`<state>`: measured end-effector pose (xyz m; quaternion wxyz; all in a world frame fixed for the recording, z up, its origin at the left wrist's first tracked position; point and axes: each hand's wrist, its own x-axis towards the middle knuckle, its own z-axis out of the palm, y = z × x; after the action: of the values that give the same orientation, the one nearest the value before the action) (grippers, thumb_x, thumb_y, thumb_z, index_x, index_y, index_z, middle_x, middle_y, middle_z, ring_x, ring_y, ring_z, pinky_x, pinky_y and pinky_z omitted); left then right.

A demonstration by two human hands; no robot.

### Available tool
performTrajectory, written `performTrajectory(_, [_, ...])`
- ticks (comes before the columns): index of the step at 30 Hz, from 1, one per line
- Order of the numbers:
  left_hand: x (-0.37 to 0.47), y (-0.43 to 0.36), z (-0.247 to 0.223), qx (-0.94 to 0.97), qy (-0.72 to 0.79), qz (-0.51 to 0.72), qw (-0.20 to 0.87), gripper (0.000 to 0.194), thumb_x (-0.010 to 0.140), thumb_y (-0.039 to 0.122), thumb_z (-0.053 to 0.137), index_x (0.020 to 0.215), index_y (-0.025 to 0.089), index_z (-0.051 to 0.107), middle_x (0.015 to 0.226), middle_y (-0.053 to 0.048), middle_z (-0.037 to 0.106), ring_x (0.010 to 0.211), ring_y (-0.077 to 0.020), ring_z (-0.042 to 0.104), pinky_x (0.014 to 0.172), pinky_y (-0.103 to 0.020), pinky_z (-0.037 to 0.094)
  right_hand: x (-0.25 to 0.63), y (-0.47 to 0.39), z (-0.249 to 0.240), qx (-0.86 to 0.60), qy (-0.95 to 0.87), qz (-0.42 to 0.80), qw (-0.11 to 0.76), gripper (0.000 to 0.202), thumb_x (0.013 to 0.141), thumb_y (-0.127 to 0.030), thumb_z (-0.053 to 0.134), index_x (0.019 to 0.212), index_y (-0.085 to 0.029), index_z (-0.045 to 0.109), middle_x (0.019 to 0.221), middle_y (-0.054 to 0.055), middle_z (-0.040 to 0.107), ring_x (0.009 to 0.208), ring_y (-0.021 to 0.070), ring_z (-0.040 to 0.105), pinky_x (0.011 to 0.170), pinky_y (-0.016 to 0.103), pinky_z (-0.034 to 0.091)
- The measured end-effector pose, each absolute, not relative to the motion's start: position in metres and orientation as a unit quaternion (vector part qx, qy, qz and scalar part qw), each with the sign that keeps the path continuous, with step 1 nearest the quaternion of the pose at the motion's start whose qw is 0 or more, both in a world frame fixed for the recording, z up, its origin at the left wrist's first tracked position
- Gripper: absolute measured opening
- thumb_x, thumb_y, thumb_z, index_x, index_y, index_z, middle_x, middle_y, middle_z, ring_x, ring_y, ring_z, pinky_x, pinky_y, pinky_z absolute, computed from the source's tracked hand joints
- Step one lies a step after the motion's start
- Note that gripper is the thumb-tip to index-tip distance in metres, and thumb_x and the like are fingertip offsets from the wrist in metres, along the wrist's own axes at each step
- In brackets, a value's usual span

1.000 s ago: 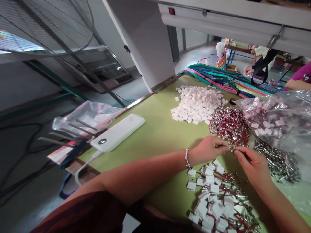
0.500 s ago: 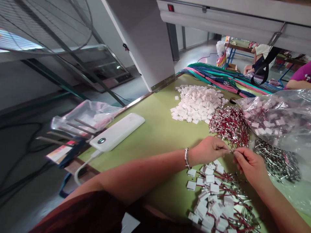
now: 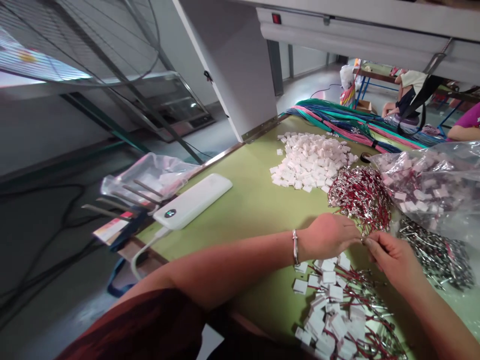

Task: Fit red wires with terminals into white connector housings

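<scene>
My left hand [image 3: 332, 234], with a silver bracelet at the wrist, and my right hand [image 3: 393, 257] meet fingertip to fingertip above the green table. A tiny metal-tipped wire [image 3: 363, 239] shows between their pinched fingers; most of it is hidden. Just beyond them lies a heap of short red wires with silver terminals [image 3: 362, 192]. Right of my right hand is a pile of dark wires with metal ends [image 3: 435, 252]. Below my hands, white plastic connector housings with red and dark wires attached [image 3: 335, 310] are spread out. Loose white housings [image 3: 313, 160] form a mound farther back.
A white power bank [image 3: 197, 200] with a cable lies at the table's left edge. A clear plastic bag of wired housings [image 3: 431, 185] sits at right. Long wire bundles [image 3: 337, 120] line the back. Beyond them, a person [image 3: 407, 92] sits at another table.
The view has swung slightly left, so everything sits farther right. My left fingers have straightened and now cover more of the pinch point; both hands stay together.
</scene>
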<state>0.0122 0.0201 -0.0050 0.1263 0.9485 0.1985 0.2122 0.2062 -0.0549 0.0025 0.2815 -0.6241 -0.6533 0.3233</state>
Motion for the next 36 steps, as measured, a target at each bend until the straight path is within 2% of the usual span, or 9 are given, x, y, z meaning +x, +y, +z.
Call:
performTrajectory(4, [0.006, 0.035, -0.003, 0.923, 0.24, 0.246, 0.175, 0.024, 0.097, 0.027, 0.05, 0.112, 0.018, 0.066, 0.101, -0.007, 0.071, 0.095, -0.0185, 0.062, 0.086, -0.032, 0.048, 0.233, -0.048, 0.006, -0.624, -0.704, 0.222, 0.257, 0.03, 0.09, -0.043, 0.049, 0.076, -0.022, 0.065, 0.059, -0.002, 0.061, 0.054, 0.0143, 0.056, 0.051, 0.023, 0.044])
performTrajectory(10, [0.005, 0.033, -0.009, 0.912, 0.238, 0.216, 0.257, 0.022, 0.096, 0.016, 0.049, 0.098, 0.019, 0.071, 0.091, -0.004, 0.073, 0.085, -0.0151, 0.064, 0.08, -0.027, 0.05, 0.23, -0.052, 0.009, -0.603, -0.78, 0.081, 0.148, 0.026, 0.09, -0.033, 0.045, 0.092, -0.022, 0.069, 0.088, 0.005, 0.072, 0.07, 0.0201, 0.067, 0.062, 0.029, 0.051])
performTrajectory(13, [0.011, 0.025, -0.006, 0.912, 0.186, 0.235, 0.279, 0.02, 0.095, 0.017, 0.052, 0.099, 0.02, 0.071, 0.09, -0.002, 0.073, 0.084, -0.0134, 0.063, 0.081, -0.025, 0.049, 0.211, -0.06, 0.003, -0.579, -0.803, 0.016, 0.143, 0.033, 0.091, -0.025, 0.037, 0.104, -0.019, 0.068, 0.097, 0.01, 0.073, 0.079, 0.0237, 0.069, 0.067, 0.034, 0.052])
performTrajectory(16, [0.001, 0.041, 0.001, 0.897, 0.22, 0.263, 0.279, 0.018, 0.094, 0.03, 0.056, 0.101, 0.022, 0.07, 0.094, -0.002, 0.073, 0.089, -0.014, 0.063, 0.086, -0.026, 0.049, 0.206, -0.064, -0.003, -0.586, -0.787, 0.008, 0.193, 0.034, 0.093, -0.026, 0.036, 0.1, -0.019, 0.068, 0.092, 0.011, 0.075, 0.075, 0.0229, 0.071, 0.066, 0.033, 0.053])
performTrajectory(18, [-0.017, 0.067, 0.004, 0.845, 0.386, 0.309, 0.202, 0.03, 0.096, 0.04, 0.049, 0.108, 0.021, 0.069, 0.107, -0.007, 0.07, 0.104, -0.0206, 0.06, 0.094, -0.036, 0.046, 0.21, -0.062, -0.003, -0.603, -0.765, 0.015, 0.227, 0.03, 0.093, -0.03, 0.04, 0.099, -0.02, 0.068, 0.086, 0.008, 0.076, 0.069, 0.0215, 0.071, 0.062, 0.031, 0.053])
performTrajectory(21, [-0.049, 0.111, -0.003, 0.758, 0.584, 0.273, 0.103, 0.043, 0.1, 0.04, 0.038, 0.131, 0.018, 0.057, 0.139, -0.015, 0.051, 0.135, -0.0317, 0.037, 0.111, -0.052, 0.027, 0.218, -0.058, -0.002, -0.61, -0.753, 0.025, 0.246, 0.028, 0.092, -0.035, 0.045, 0.098, -0.022, 0.068, 0.077, 0.004, 0.076, 0.059, 0.0197, 0.069, 0.055, 0.029, 0.051])
performTrajectory(23, [-0.063, 0.128, -0.012, 0.735, 0.631, 0.22, 0.115, 0.045, 0.1, 0.045, 0.034, 0.133, 0.024, 0.055, 0.145, -0.012, 0.045, 0.14, -0.0339, 0.029, 0.111, -0.057, 0.023, 0.219, -0.055, -0.003, -0.596, -0.766, 0.022, 0.24, 0.028, 0.091, -0.034, 0.044, 0.096, -0.022, 0.069, 0.081, 0.004, 0.077, 0.063, 0.0203, 0.071, 0.057, 0.03, 0.053])
performTrajectory(32, [-0.038, 0.097, -0.027, 0.708, 0.606, 0.299, 0.206, 0.042, 0.101, 0.033, 0.027, 0.126, 0.02, 0.058, 0.14, -0.01, 0.051, 0.135, -0.0228, 0.039, 0.112, -0.044, 0.032, 0.222, -0.058, -0.015, -0.563, -0.806, 0.015, 0.183, 0.03, 0.094, -0.031, 0.042, 0.1, -0.022, 0.069, 0.094, 0.005, 0.077, 0.075, 0.0218, 0.073, 0.065, 0.034, 0.056])
performTrajectory(36, [-0.037, 0.089, -0.017, 0.695, 0.61, 0.339, 0.173, 0.032, 0.097, 0.032, 0.045, 0.122, 0.023, 0.062, 0.141, -0.009, 0.049, 0.137, -0.0265, 0.035, 0.112, -0.048, 0.03, 0.225, -0.059, -0.014, -0.577, -0.794, 0.037, 0.187, 0.03, 0.092, -0.03, 0.042, 0.106, -0.022, 0.067, 0.091, 0.005, 0.077, 0.071, 0.0215, 0.073, 0.063, 0.033, 0.055])
